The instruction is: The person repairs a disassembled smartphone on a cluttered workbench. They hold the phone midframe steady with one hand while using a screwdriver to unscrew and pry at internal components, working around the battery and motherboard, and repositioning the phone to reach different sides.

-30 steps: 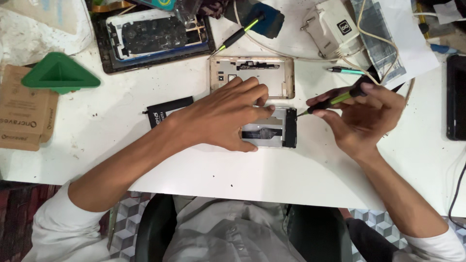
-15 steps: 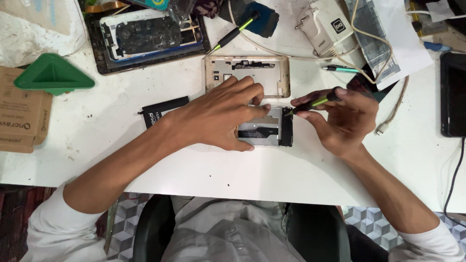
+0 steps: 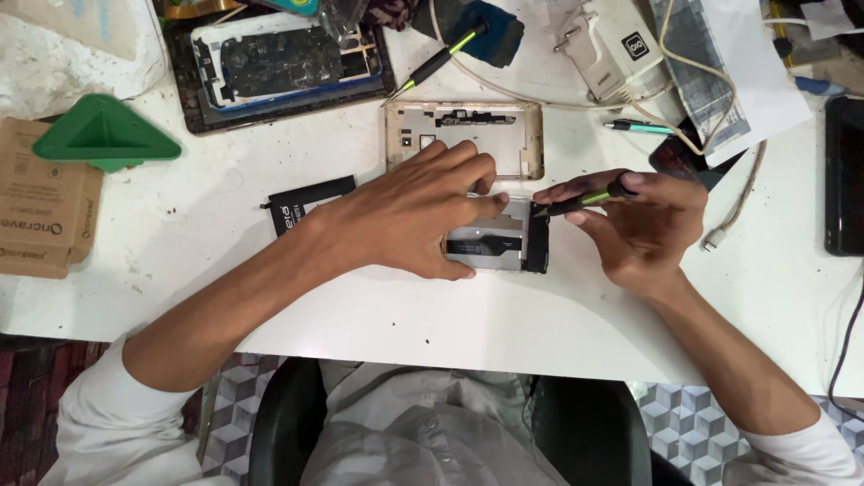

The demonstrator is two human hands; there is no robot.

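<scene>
two screwdrivers, two opened phones, one battery

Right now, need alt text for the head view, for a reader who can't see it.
A person's left hand presses an opened phone flat on a white table while the right hand holds a green-and-black screwdriver to its top edge. A gold back cover lies just beyond, a black battery by the left wrist, a green triangular stand far left.

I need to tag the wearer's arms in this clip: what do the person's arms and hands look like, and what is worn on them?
Both hands, left hand and right hand, are bare: no gloves, rings or watch visible. The forearms are uncovered; white sleeves are pushed up near the elbows on both arms. Fingers show short nails.
</scene>
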